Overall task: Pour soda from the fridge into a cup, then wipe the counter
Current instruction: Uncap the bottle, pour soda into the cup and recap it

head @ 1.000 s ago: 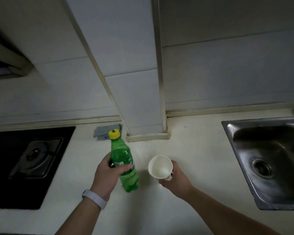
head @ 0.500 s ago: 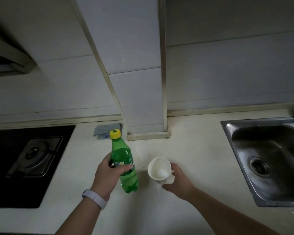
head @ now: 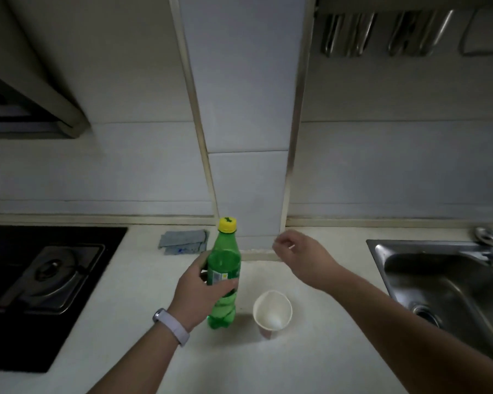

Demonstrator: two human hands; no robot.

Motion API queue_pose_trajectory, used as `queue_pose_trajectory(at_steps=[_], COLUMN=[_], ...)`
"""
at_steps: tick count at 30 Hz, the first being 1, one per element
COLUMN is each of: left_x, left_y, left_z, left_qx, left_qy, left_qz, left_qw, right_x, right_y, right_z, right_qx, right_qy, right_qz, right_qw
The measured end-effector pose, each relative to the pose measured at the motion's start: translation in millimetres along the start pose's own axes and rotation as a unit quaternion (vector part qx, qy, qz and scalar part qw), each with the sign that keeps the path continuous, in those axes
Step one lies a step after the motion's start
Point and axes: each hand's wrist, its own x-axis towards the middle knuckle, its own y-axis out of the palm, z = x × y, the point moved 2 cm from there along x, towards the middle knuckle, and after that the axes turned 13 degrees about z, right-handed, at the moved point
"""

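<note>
1. The left grip (head: 199, 291) curls round the ribbed green plastic soda bottle (head: 224, 260), upright on the smooth pale tabletop (head: 310, 354); its yellow cap (head: 227, 225) is on.
2. The round white paper cup (head: 272, 311) stands just right of it.
3. The right grip (head: 299, 257) hovers, fingers loose, holding nothing.

Cup (head: 272, 312) right of bottle (head: 223, 275), on counter (head: 310, 351).

left hand (head: 201, 291) gripping upright green soda bottle (head: 222, 282), right hand (head: 300, 255) hovering loosely curled, paper cup (head: 271, 312) standing on counter (head: 310, 351) just right of bottle
</note>
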Motion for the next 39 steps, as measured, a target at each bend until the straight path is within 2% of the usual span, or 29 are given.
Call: queue_pose_trajectory(at_steps=[4,12,18,24,31,35,39], left_x=[-6,-18,-24,-22,-16,-13,-10], left_y=[-2,-14,-27,-36,-41,-42,-41], left_z=[-1,3,9,19,27,29,22], left_qx=[0.023,0.09,0.127,0.113,0.1,0.115,0.161], left_qy=[0.003,0.01,-0.003,-0.006,0.0,0.0,-0.003], left_qz=[0.0,0.011,0.033,0.047,0.088,0.092,0.085], left_qw=[1.0,0.996,0.991,0.992,0.991,0.989,0.983], right_x=[1,14,20,16,13,12,19], right_y=[-6,13,26,29,20,17,22], right_z=[75,113,114,115,113,110,104], right_qx=[-0.056,-0.244,-0.26,-0.259,-0.278,-0.268,-0.283], right_qy=[-0.064,-0.03,-0.031,-0.098,-0.194,-0.174,-0.058], right_qz=[0.036,0.062,0.085,0.125,0.213,0.164,0.109], right_qw=[0.996,0.967,0.961,0.953,0.916,0.933,0.951])
